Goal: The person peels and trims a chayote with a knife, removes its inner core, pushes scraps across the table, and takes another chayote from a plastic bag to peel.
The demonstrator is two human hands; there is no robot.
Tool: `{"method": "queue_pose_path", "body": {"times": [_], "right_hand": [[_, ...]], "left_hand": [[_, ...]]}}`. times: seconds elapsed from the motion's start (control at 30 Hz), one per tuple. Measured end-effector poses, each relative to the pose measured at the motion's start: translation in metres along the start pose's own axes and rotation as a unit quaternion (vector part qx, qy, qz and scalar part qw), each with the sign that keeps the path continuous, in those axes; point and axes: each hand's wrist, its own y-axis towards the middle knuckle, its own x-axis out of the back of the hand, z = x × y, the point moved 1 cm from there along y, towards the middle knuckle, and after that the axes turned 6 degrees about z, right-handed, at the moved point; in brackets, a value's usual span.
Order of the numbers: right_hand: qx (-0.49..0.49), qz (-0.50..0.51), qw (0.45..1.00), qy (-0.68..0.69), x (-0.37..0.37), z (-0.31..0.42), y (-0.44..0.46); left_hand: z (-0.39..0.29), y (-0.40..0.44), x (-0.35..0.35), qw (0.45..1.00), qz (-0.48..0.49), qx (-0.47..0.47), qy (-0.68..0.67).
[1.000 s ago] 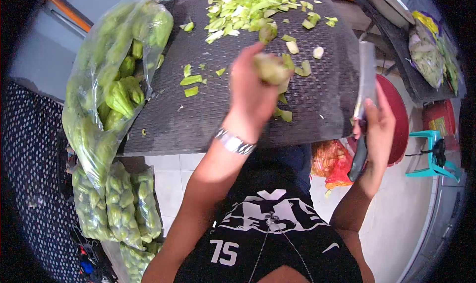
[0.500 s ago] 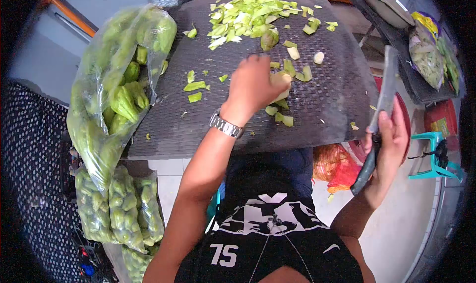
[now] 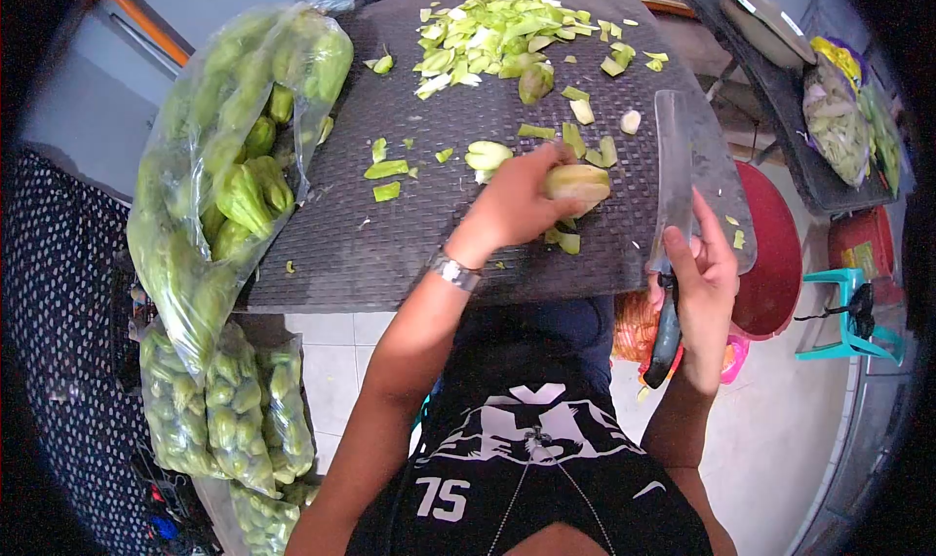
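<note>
My left hand (image 3: 522, 200) has its fingers and thumb around a pale, peeled chayote (image 3: 581, 186) over the woven table. Just behind that hand lies a light green chayote piece (image 3: 487, 154). In my right hand (image 3: 704, 283) is a large knife (image 3: 673, 156), its broad blade pointing up and away from me; the dark handle reaches below the palm. Cut green strips (image 3: 573, 139) are scattered around the left hand. Farther back on the table spreads a heap of chopped chayote (image 3: 497, 35), with a browner chunk (image 3: 535, 82) at its near edge.
A clear plastic bag of whole chayotes (image 3: 210, 156) rests along the table's left side. Below it, more filled bags (image 3: 219, 400) stand on the floor. To the right are a red basin (image 3: 770, 264), a teal stool (image 3: 850, 312) and a dark side table (image 3: 780, 108) holding bagged vegetables.
My left hand has shifted nearer me and to the right with the chayote, exposing the light green piece behind it. My right hand has brought the knife left, toward the table.
</note>
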Motion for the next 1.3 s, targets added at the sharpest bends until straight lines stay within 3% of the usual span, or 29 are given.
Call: {"method": "queue_pose_path", "body": {"times": [0.03,0.1,0.2,0.27,0.37,0.5,0.6,0.73,0.83,0.93,1.03,1.13,1.3], "right_hand": [[-0.004,0.004,1.0,0.009,-0.001,-0.001,0.0],[-0.004,0.019,0.999,0.025,-0.001,-0.007,0.001],[-0.016,0.044,0.998,0.034,-0.008,-0.008,0.001],[-0.028,0.064,0.997,0.029,-0.016,-0.008,0.001],[-0.053,0.084,0.995,-0.004,-0.032,-0.003,-0.002],[-0.086,0.136,0.987,0.009,-0.053,-0.003,-0.007],[-0.09,0.183,0.979,-0.019,-0.066,-0.001,-0.014],[-0.07,0.204,0.973,-0.084,-0.075,0.001,-0.02],[-0.061,0.198,0.974,-0.091,-0.077,-0.001,-0.022],[-0.062,0.222,0.961,-0.15,-0.076,0.0,-0.021],[-0.089,0.24,0.951,-0.177,-0.077,0.003,-0.024],[-0.047,0.239,0.946,-0.214,-0.075,-0.006,-0.025],[0.061,0.229,0.938,-0.255,-0.075,-0.012,-0.024]], "left_hand": [[-0.002,-0.007,0.008,0.994,0.019,0.051,-0.099],[0.003,-0.021,0.027,0.953,-0.007,0.059,-0.297],[0.01,-0.039,0.047,0.844,-0.105,0.039,-0.525],[0.012,-0.043,0.056,0.827,-0.168,0.019,-0.535],[0.013,-0.054,0.073,0.798,-0.106,-0.025,-0.593],[0.02,-0.05,0.063,0.609,-0.066,-0.117,-0.781],[-0.001,-0.049,0.051,0.584,-0.206,-0.054,-0.783],[-0.01,-0.056,0.05,0.657,-0.227,0.025,-0.719],[-0.006,-0.06,0.046,0.637,-0.23,0.045,-0.734],[0.016,-0.062,0.042,0.623,-0.193,0.009,-0.758],[0.008,-0.055,0.041,0.625,-0.334,0.04,-0.704],[0.008,-0.056,0.044,0.621,-0.274,0.019,-0.734],[-0.005,-0.055,0.046,0.652,-0.267,0.046,-0.708]]}}
